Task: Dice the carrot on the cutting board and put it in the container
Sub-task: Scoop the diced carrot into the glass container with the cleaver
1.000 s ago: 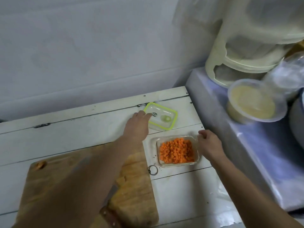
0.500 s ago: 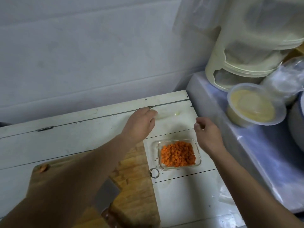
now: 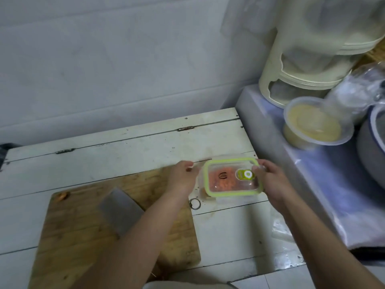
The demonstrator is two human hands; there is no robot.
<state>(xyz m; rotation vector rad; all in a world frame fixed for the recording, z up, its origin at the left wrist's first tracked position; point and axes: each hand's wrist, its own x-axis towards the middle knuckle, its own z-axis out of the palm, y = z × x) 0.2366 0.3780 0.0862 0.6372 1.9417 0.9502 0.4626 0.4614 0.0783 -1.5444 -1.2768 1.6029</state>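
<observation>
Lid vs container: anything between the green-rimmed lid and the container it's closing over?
Nothing visible. The lid sits over the container, held between the left hand and the right hand; diced carrot shows through it. Whether it is seated on the rim cannot be told. The metal ring lies on the table beside it.

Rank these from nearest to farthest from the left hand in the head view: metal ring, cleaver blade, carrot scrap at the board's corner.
From the left hand:
1. Metal ring, just below it, beside the board's right edge.
2. Cleaver blade, on the board, lower left.
3. Carrot scrap, at the board's far left corner.
</observation>
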